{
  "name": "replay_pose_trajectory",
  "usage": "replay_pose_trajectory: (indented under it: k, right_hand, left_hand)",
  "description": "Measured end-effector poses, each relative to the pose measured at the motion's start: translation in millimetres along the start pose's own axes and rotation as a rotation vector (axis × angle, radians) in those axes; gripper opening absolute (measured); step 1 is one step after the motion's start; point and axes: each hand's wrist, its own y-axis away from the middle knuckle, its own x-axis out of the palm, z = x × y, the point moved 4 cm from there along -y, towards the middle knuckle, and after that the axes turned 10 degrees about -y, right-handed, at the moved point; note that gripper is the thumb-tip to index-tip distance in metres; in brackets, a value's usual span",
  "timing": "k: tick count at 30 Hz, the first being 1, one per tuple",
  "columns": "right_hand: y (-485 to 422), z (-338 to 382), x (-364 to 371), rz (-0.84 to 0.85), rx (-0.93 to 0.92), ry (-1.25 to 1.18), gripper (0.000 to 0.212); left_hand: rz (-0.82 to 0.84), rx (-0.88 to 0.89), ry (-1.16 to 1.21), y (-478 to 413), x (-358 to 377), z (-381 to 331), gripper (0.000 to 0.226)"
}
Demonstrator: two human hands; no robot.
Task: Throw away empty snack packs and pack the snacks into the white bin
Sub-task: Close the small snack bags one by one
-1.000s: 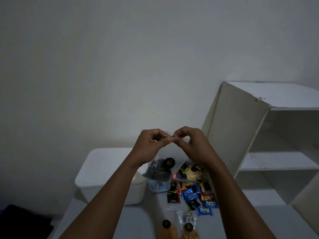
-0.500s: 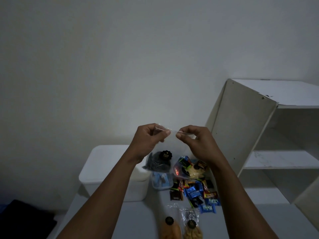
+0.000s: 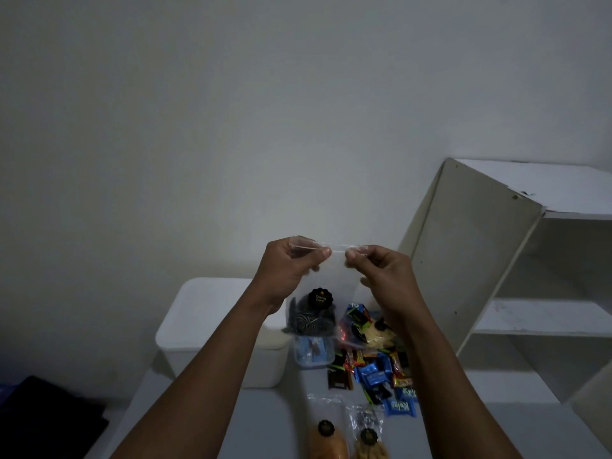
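Observation:
My left hand (image 3: 291, 266) and my right hand (image 3: 381, 273) pinch the top edge of a clear plastic snack pack (image 3: 334, 276), held up above the table. A black round sticker (image 3: 320, 298) and dark swirled cookies (image 3: 309, 321) show in its lower part. Below lies a pile of small wrapped snacks (image 3: 377, 372) in blue, red and black. The white bin (image 3: 205, 326), lid on, stands at the left of the pile. Two clear packs with orange and tan snacks (image 3: 347, 442) lie at the front edge.
A white shelf unit (image 3: 516, 260) stands tilted at the right, close to the snack pile. A small clear box with blue contents (image 3: 313, 354) sits beside the bin. A dark object (image 3: 46, 422) lies low at the left. A plain wall is behind.
My two hands have drawn apart along the pack's top edge, from touching fingertips to a small gap, and risen slightly in the view.

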Motion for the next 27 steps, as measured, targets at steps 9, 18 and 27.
replay_pose_trajectory:
  k: [9,18,27]
  right_hand:
    - [2,-9,-8,-0.236,-0.021,-0.088,0.016]
    - [-4,10,-8,0.164,-0.023,0.396,0.009]
    - [-14,5,17,0.29,-0.09,0.702,0.029]
  left_hand:
    - [-0.064,-0.093,0.169,0,4,11,0.009]
    - [-0.022,0.037,-0.197,4,10,7,0.013]
    - [-0.037,0.134,-0.328,2,19,11,0.013]
